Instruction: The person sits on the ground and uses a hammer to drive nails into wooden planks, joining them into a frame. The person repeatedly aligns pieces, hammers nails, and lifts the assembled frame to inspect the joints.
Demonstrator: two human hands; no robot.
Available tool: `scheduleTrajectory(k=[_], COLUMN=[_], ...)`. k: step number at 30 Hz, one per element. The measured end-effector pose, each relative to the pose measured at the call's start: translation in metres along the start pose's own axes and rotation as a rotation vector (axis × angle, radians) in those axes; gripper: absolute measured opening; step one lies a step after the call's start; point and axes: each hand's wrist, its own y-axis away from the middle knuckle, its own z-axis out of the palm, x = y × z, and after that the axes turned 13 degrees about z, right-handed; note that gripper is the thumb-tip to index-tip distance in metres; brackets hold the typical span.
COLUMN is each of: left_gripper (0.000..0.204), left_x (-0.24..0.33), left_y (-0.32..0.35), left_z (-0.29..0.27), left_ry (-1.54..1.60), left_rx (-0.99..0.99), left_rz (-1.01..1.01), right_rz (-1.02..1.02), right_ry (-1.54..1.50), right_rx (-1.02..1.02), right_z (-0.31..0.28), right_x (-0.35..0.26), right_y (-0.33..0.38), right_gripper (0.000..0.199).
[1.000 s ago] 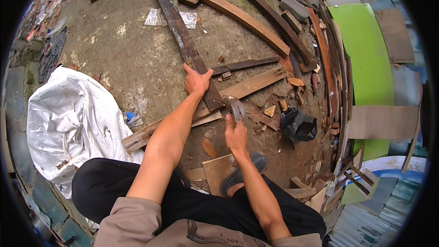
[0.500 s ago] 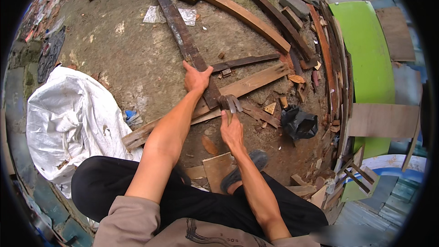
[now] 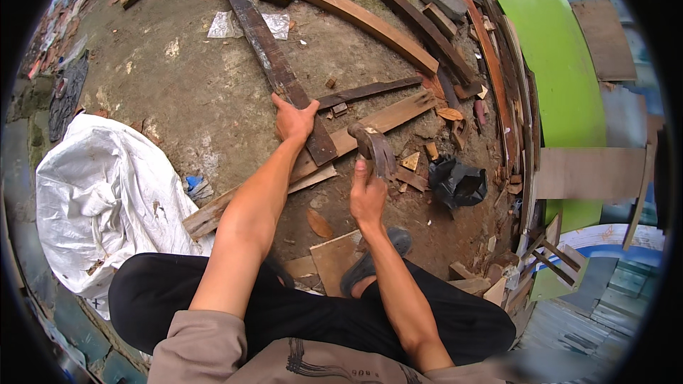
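My left hand (image 3: 294,119) grips a long dark wooden plank (image 3: 265,46) close to its near end, thumb on one edge and fingers over the other. That end lies across a lighter brown board (image 3: 388,114) on the ground. In my right hand (image 3: 367,195) is a claw hammer (image 3: 373,148), its handle mostly hidden by my closed fingers. The hammer's metal head is raised to the right of the plank's end, apart from it. Beyond my left hand a thin dark strip of wood (image 3: 370,91) touches the plank's right side.
A white sack (image 3: 107,206) slumps at the left. To the right lie a black plastic bag (image 3: 457,183), wood scraps and a leaf. Curved-looking beams (image 3: 363,21) lie farther off, with a green panel (image 3: 555,71) at the right edge. My sandalled foot (image 3: 373,263) rests below the hammer.
My right hand has lifted the hammer away from the plank's end, toward the right. The left hand keeps its hold on the plank. The whole view has shifted slightly.
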Motion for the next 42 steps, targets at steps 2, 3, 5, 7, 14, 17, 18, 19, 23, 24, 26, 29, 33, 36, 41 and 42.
scheduleTrajectory(k=[2,3,5,7,14,17,18,19,23,24,26,29,33,36,41,42], left_gripper=[0.120,0.120,0.120,0.120,0.122,0.120,0.120,0.120,0.120,0.121,0.121,0.121,0.120,0.119,0.119,0.120], left_x=[0.001,0.002,0.001,-0.003,0.001,0.005,0.005,0.006,0.001,0.003,0.004,-0.002,0.001,-0.007,0.001,-0.001], left_y=[0.001,0.002,0.004,-0.002,-0.001,0.000,0.000,-0.002,0.001,0.002,0.002,0.000,-0.004,-0.004,-0.001,-0.002], left_z=[0.000,0.002,0.007,0.004,0.006,0.003,0.000,-0.003,0.000,-0.001,-0.002,0.005,0.002,-0.002,0.006,0.007], left_ry=[-0.003,0.001,-0.004,-0.018,-0.029,-0.018,-0.019,-0.018,-0.027,-0.025,-0.021,0.040,0.011,0.016,-0.023,-0.021], left_rx=[-0.009,-0.009,0.000,0.037,0.014,-0.035,-0.031,-0.026,0.001,-0.008,-0.023,0.022,0.011,0.022,0.016,0.008], left_rz=[0.004,0.011,0.023,0.036,0.047,0.015,0.019,0.022,0.025,0.021,0.014,0.061,0.062,0.056,0.062,0.055], right_rz=[-0.066,-0.094,0.125,0.132,0.096,0.228,0.160,0.093,-0.224,-0.247,-0.291,0.080,0.084,-0.037,0.053,0.086], right_ry=[0.017,0.090,0.322,0.332,0.161,0.248,0.212,0.176,-0.098,-0.074,-0.031,0.417,0.254,0.026,0.351,0.446], right_rx=[0.022,0.040,-0.006,-0.038,-0.005,-0.033,-0.011,0.009,0.067,0.059,0.034,-0.121,-0.067,-0.023,-0.141,-0.200], right_z=[0.006,0.012,0.022,0.010,0.014,0.013,0.009,0.003,-0.004,0.002,0.015,0.036,0.028,0.010,0.024,0.024], right_x=[0.015,0.025,0.037,0.015,0.012,0.008,-0.002,-0.014,-0.029,-0.019,0.001,0.002,-0.024,-0.043,0.000,-0.004], right_y=[0.003,0.005,-0.004,-0.013,-0.001,-0.019,-0.015,-0.010,0.004,0.000,-0.008,-0.007,-0.008,0.006,-0.008,-0.011], right_gripper=[0.052,0.053,0.067,0.066,0.072,0.063,0.063,0.063,0.064,0.064,0.063,0.063,0.061,0.064,0.063,0.066])
